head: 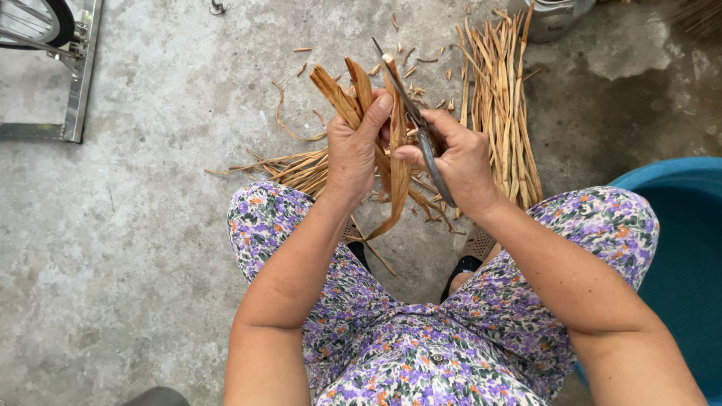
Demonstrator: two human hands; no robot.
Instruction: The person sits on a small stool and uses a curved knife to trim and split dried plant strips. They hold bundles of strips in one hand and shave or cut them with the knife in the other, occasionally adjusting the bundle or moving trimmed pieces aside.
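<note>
Left hand (353, 154) clenched around brown strips (359, 96); right hand (459, 162) closed on knife (421, 128). Risk, judged: blade slipping toward left thumb.

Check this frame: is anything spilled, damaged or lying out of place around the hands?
Small cut scraps lie scattered over the concrete floor beyond the hands, apart from the tidy pile of strips. The left hand holds a bundle of strips; the right hand holds scissors against it. Nothing looks damaged.
</note>
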